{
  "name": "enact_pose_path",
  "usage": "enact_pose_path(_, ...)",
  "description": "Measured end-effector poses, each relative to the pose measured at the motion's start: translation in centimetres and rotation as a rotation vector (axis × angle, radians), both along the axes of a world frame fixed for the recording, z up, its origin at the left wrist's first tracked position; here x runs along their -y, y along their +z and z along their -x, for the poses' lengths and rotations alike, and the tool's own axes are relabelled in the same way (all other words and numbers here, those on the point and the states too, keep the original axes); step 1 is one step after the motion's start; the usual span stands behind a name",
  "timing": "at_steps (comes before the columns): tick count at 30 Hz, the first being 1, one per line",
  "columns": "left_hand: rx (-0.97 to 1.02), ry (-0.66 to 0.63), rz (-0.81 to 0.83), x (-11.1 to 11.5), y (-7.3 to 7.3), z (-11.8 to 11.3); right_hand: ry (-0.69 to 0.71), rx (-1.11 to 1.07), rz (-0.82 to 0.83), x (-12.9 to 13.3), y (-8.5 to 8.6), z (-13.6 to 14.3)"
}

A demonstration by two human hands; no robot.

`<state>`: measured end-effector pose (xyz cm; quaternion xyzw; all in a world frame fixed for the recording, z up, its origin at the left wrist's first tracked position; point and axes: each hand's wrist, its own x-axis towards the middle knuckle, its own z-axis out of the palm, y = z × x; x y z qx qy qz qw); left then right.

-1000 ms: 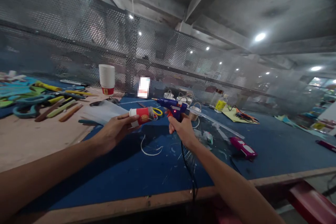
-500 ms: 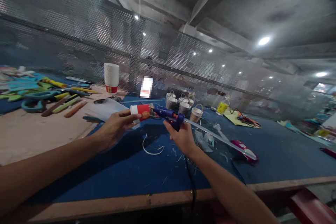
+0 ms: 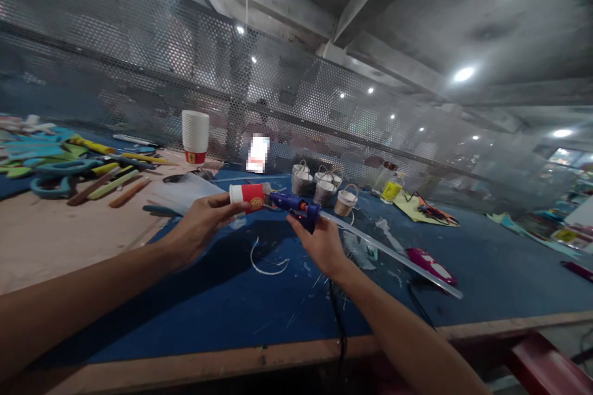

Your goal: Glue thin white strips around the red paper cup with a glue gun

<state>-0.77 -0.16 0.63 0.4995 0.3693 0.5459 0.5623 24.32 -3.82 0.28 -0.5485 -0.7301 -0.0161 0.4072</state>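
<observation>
Between the thumb and fingers of my left hand [image 3: 202, 222] is a red and white paper cup [image 3: 252, 196], tipped on its side with its base toward the right. My right hand [image 3: 322, 242] is wrapped round a blue hot glue gun [image 3: 291, 200], whose nozzle points left at the base end of the cup. Whether the nozzle touches the cup I cannot tell. A long clear glue stick [image 3: 389, 248] sticks out of the gun's back. Below the hands, a curved white strip [image 3: 269, 270] lies on the blue table covering [image 3: 204, 315].
Several small handled buckets [image 3: 325, 188] stand behind the gun. A stack of paper cups [image 3: 195, 136] is at the back left, near scissors [image 3: 58, 178] and pens. To the right are a magenta tool [image 3: 430, 265], a yellow-labelled bottle [image 3: 391, 188] and a black cord [image 3: 337, 315].
The rear end of the glue stick has swung slightly down and to the right, past the magenta tool. Both hands keep nearly the same place and the same hold.
</observation>
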Motion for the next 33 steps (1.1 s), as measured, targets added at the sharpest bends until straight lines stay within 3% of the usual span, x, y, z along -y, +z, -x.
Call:
enact_pose_path(15, 0.037, -0.042, 0.011, -1.0, -0.9, 0.4, -0.099, 0.128, 0.014, 0.0, 0.0, 0.0)
enact_pose_path(33, 0.021, -0.023, 0.006, -0.9, -0.6, 0.4, -0.116, 0.213, -0.013, -0.1, -0.1, -0.2)
